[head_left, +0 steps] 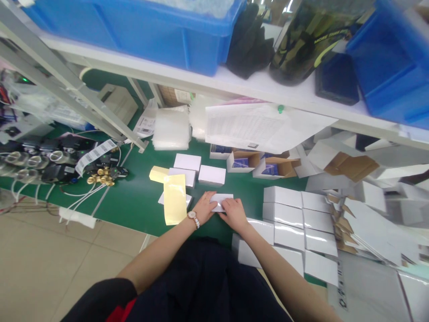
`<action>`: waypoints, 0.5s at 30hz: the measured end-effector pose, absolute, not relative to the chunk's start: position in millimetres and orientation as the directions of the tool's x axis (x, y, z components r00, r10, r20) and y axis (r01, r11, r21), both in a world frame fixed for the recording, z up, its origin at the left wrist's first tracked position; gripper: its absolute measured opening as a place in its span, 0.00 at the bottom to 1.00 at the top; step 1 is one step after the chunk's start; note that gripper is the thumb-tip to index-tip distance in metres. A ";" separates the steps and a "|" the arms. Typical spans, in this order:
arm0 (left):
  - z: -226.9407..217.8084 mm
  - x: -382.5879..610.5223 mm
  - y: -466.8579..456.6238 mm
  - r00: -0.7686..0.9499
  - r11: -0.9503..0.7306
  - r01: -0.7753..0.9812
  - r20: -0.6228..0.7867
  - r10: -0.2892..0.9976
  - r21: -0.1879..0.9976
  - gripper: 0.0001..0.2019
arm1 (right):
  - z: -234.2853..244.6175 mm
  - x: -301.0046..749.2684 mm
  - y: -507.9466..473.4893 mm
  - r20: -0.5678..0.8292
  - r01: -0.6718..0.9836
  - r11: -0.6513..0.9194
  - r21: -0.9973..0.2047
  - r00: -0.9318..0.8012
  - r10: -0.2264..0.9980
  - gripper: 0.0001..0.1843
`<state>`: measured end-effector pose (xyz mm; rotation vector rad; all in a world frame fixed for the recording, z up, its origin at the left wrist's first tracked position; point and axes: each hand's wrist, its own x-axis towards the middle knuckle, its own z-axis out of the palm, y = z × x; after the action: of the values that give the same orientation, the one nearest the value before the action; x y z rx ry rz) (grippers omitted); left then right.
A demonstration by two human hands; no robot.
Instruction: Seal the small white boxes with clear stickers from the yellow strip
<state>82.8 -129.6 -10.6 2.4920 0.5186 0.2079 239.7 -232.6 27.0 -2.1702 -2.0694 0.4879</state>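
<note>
A small white box (224, 197) lies on the green tabletop in front of me, held from both ends. My left hand (203, 208), with a watch on its wrist, grips the box's left end. On the opposite end, my right hand (235, 212) is closed, its thumb on the near side. The palms hide the ends of the box. Just beyond are more white boxes, one (212, 175) lying apart from a pair at its left. A pale yellow sheet (174, 199) lies close to my left hand, over part of another box.
Rows of white boxes (288, 214) stand right of my right arm. Open cartons (276, 168) with blue packets are farther back. Flattened cardboard (375, 230) piles up at far right. Brass-fitted devices (102, 176) sit at left. A shelf (161, 74) with blue bins overhangs the back.
</note>
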 end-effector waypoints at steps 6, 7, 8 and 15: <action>-9.7 82.5 -130.3 0.913 -0.752 0.325 0.016 0.407 0.573 0.09 | 28.5 245.1 -231.7 -0.184 0.917 -0.080 -0.390 0.008 0.983 0.05; -9.6 82.5 -130.3 0.914 -0.755 0.325 0.018 0.406 0.569 0.08 | 29.2 246.8 -230.7 -0.195 0.899 -0.100 -0.427 0.016 0.981 0.04; -9.5 82.6 -130.3 0.914 -0.759 0.325 0.020 0.406 0.565 0.08 | 29.6 248.2 -229.4 -0.206 0.883 -0.126 -0.453 0.034 0.978 0.05; -4.9 82.1 -129.6 0.911 -0.764 0.338 0.012 0.411 0.550 0.09 | 26.9 253.4 -220.9 -0.313 0.831 -0.264 -0.490 0.115 0.943 0.06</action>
<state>82.1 -129.6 -4.9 2.5130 0.5362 0.1774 253.4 -220.9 26.9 -2.1930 -1.7739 0.8581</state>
